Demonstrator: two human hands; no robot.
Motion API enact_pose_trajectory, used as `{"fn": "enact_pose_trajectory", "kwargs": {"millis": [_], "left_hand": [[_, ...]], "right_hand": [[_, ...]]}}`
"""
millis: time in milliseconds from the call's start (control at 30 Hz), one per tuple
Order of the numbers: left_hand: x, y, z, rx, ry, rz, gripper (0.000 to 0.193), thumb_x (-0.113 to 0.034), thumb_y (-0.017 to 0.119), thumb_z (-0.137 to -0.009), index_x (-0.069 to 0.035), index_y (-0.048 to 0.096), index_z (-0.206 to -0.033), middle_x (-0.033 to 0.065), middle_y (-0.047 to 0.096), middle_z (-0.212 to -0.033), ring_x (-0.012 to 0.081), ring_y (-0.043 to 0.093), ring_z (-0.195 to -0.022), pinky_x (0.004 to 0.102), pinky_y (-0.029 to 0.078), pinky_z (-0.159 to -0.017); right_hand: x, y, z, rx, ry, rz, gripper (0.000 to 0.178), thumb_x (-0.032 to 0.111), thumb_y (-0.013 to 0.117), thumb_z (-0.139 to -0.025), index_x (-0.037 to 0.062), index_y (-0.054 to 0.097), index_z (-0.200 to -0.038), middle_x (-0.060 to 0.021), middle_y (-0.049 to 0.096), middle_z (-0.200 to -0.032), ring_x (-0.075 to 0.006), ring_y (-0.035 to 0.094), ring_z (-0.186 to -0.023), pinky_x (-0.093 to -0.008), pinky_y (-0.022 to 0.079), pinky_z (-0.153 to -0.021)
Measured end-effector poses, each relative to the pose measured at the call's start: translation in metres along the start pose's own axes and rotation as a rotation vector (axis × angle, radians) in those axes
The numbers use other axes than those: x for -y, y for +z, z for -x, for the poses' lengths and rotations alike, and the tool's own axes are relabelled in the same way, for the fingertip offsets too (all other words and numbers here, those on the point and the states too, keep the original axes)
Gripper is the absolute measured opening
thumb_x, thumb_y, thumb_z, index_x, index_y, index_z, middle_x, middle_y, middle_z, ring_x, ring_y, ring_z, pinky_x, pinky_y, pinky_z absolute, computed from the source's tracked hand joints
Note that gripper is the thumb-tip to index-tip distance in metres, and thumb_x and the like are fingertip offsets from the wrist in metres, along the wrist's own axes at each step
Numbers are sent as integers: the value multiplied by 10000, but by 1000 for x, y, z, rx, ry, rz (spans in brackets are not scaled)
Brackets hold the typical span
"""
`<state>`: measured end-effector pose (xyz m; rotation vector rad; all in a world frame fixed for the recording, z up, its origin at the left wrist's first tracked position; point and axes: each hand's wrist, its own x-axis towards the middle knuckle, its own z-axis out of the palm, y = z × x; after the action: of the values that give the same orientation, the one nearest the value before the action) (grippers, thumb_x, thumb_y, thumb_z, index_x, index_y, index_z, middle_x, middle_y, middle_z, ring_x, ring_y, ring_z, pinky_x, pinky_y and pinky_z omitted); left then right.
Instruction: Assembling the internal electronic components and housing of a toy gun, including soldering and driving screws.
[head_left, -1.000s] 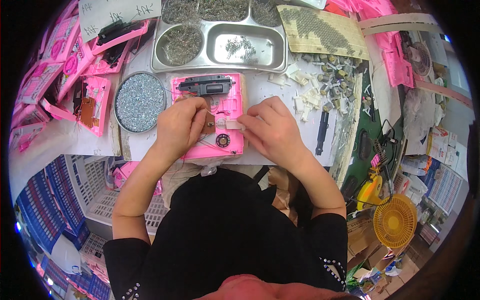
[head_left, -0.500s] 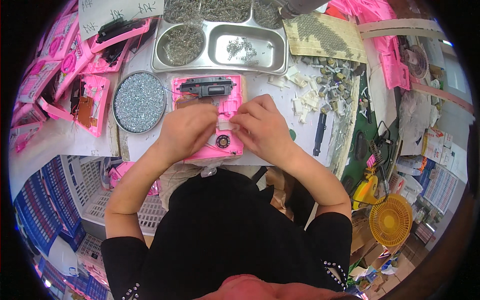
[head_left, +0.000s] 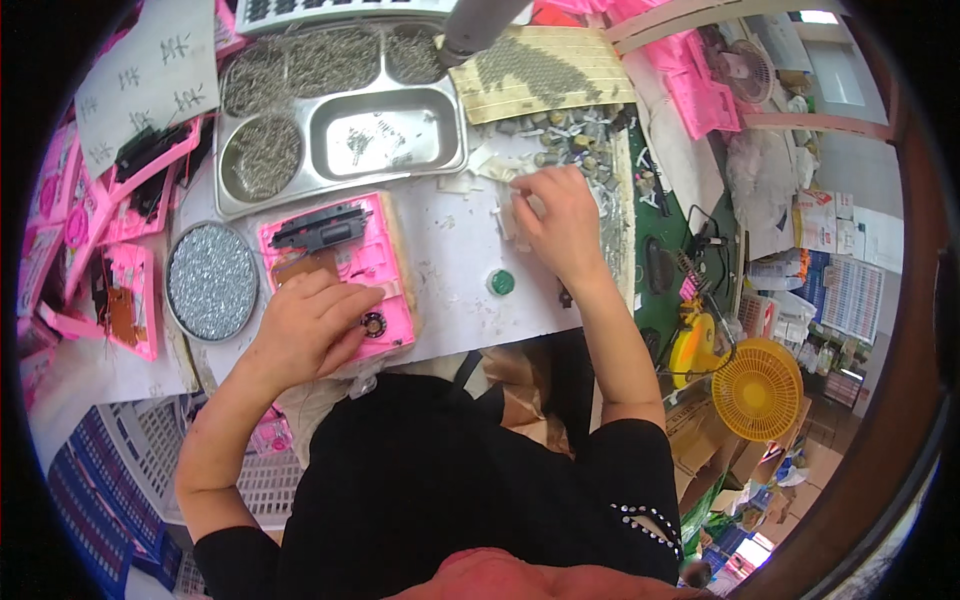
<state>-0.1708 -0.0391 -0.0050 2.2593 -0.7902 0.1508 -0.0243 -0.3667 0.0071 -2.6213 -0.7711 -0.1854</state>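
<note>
A pink plastic casing [head_left: 375, 250] lies open on a padded block on the bench. It carries a black plastic mechanism [head_left: 320, 228], a brown circuit board [head_left: 308, 268] and a small round speaker [head_left: 373, 324]. My left hand [head_left: 315, 325] rests over its lower left part, fingers bent and pressed onto it near a small white piece [head_left: 388, 290]. My right hand [head_left: 560, 220] is apart from the casing, at the edge of a heap of white plastic parts [head_left: 490, 168]. Its thumb and forefinger are pinched at a white part [head_left: 508, 218]; the fingertips are partly hidden.
A round dish of silvery screws [head_left: 212, 280] stands left of the casing. Behind is a steel compartment tray [head_left: 340, 185] with small springs. Small motors [head_left: 570, 140] lie beyond my right hand, a green cap [head_left: 500, 282] nearer me. Pink casings [head_left: 130, 290] pile up at left.
My right hand has left the casing and moved right to the white parts. My left hand stays on the casing. The whole view has turned, shifting the bench leftward.
</note>
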Motion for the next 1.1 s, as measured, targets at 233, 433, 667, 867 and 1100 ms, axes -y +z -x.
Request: {"fn": "enact_pose_trajectory", "kwargs": {"millis": [233,433,667,867,1100], "left_hand": [[0,3,3,-18,-25,6,521,-111,766,-748,-100,653,-1257,56,716,-1052,271,633,-866,401,488,-699],[-2,-3,-3,14,-13,2,516,-92,773,-748,-91,646,-1249,62,704,-1049,279,633,-830,398,499,-685],[-47,-23,-61,-58,-503,401,412,-106,819,-800,-51,656,-1174,103,659,-957,246,640,-729,371,527,-640],[-50,0,-71,-23,-209,365,257,-77,788,-870,-31,641,-1075,70,649,-854,154,641,-668,297,502,-600],[-51,9,-89,120,-646,1226,176,-131,705,-993,-21,604,-1088,39,690,-955,76,658,-752,222,532,-631]], "right_hand": [[-53,-7,-45,93,85,364,180,66,703,-773,107,771,-934,-104,683,-949,-329,633,-967,-450,540,-818],[-56,-7,-43,161,20,383,200,90,717,-785,78,763,-979,-102,681,-962,-325,622,-968,-465,524,-868],[48,-33,3,375,99,-523,216,117,728,-835,37,704,-1034,-107,736,-944,-240,724,-812,-335,567,-732],[94,-12,61,210,287,-1059,176,67,733,-906,1,690,-1064,-95,759,-966,-169,750,-878,-311,593,-801],[91,4,88,-135,306,-1435,113,-50,686,-949,-50,658,-1059,-137,735,-982,-172,724,-894,-314,596,-810]]}}
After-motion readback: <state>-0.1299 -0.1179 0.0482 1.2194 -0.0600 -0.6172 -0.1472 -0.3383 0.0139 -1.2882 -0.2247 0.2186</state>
